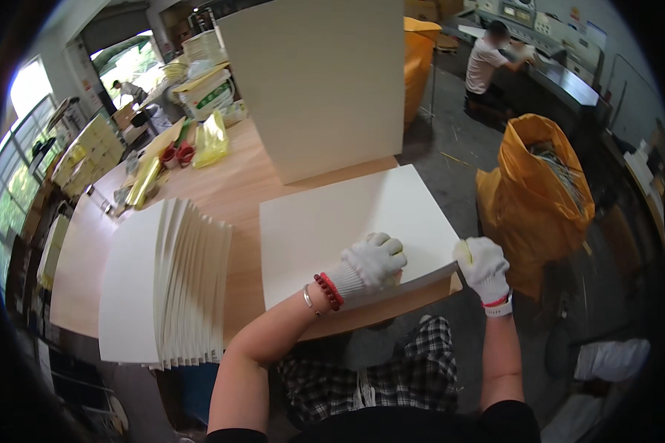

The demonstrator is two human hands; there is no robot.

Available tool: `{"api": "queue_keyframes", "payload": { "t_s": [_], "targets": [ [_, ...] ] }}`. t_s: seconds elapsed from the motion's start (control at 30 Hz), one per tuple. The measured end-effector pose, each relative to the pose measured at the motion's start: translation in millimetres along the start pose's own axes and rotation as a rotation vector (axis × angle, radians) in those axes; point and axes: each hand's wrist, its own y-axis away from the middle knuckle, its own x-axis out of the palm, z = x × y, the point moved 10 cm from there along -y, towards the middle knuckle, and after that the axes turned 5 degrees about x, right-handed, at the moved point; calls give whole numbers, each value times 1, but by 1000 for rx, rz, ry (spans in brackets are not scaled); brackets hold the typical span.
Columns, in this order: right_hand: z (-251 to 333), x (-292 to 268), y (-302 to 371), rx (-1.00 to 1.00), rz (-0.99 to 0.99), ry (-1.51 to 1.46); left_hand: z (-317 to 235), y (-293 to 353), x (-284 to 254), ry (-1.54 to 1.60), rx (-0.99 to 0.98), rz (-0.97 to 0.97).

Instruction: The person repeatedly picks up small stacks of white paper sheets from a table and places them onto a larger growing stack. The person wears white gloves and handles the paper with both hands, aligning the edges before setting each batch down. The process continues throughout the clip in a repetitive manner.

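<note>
A stack of large white sheets [332, 214] lies on the wooden table in front of me, its near edge slightly raised in a curve. My left hand [373, 263], in a white knit glove, rests on the top sheet close to that edge. Its fingers are curled closed, and whatever may be in them is hidden. At the sheet's near right corner my right hand [483, 267], gloved too, closes its fingers on the corner. Left of these, a fanned stack of white sheets [137, 280] overhangs the table's near edge.
A tall white block of sheets or board [321, 88] stands behind the work. Scissors with red handles [177, 153] and yellow film [213, 140] lie at the table's far left. An orange sack [524, 199] stands on the floor at right. Another person [488, 63] sits at a far bench.
</note>
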Motion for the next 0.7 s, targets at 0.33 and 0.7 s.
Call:
{"api": "queue_keyframes", "payload": {
  "t_s": [0.33,0.7],
  "targets": [
    [20,-1,-65,83,-160,-222,20,-1,-12,411,130,-285],
    [12,-3,-50,47,-242,-255,40,12,-13,566,-196,-312]
  ]
}}
